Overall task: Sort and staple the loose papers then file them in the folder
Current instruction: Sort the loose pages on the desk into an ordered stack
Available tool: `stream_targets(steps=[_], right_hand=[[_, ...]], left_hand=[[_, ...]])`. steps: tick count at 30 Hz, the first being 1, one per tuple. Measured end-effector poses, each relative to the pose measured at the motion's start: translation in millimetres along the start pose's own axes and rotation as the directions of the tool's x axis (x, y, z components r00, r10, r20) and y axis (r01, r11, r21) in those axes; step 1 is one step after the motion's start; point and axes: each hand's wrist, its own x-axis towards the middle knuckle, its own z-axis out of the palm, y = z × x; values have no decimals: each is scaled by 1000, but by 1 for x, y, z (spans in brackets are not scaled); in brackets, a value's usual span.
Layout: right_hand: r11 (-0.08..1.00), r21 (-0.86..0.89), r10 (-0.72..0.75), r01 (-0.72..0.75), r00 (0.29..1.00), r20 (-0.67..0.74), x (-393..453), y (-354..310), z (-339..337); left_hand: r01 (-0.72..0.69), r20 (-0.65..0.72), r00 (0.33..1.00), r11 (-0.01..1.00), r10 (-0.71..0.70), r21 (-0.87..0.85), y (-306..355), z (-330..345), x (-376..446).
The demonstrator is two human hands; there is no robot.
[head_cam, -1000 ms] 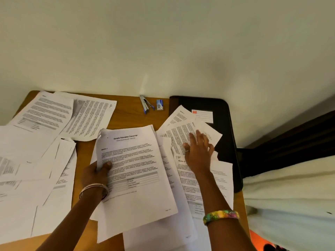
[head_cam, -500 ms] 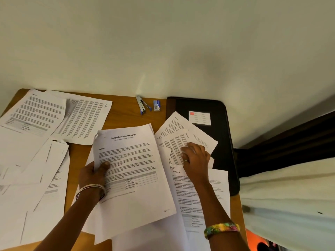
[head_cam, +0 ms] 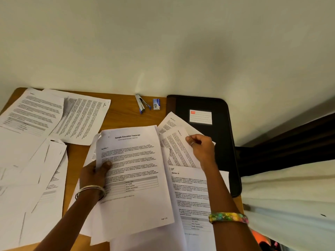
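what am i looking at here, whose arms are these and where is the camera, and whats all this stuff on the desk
There is no machine here. The arms belong to a person wearing a wide-angle camera on their head, so you look forward and down at their own hands, with the wall above.

On the wooden desk lie many loose printed sheets. At the back sit a small stapler and a little box, probably staples. The black folder with a white label lies on the right, partly under papers.

The left hand holds the front page, titled Sample Education Transcript, thumb on top. The right hand pinches another sheet near the folder. It looks like pages are being sorted before stapling.
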Motion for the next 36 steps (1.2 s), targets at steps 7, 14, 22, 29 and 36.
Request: stream_targets(steps=[7, 14, 22, 29, 36], right_hand=[[950, 311, -77, -8, 963, 260, -32, -29, -31], [951, 308, -116, 35, 962, 249, -35, -41, -37], [956, 174, -260, 238, 958, 119, -34, -56, -35], [877, 61, -476, 477, 842, 253, -56, -99, -48], [767, -61, -584, 639, 733, 349, -74, -142, -58]], left_hand=[[-34, 30, 999, 998, 36, -56, 5, -10, -5], [-41, 89, 995, 990, 53, -138, 9, -23, -3], [-269, 410, 882, 962, 230, 39, 26, -26, -8], [-758, 543, 614, 620, 572, 203, 78, 15, -28], [-772, 520, 614, 591, 594, 237, 104, 24, -39]])
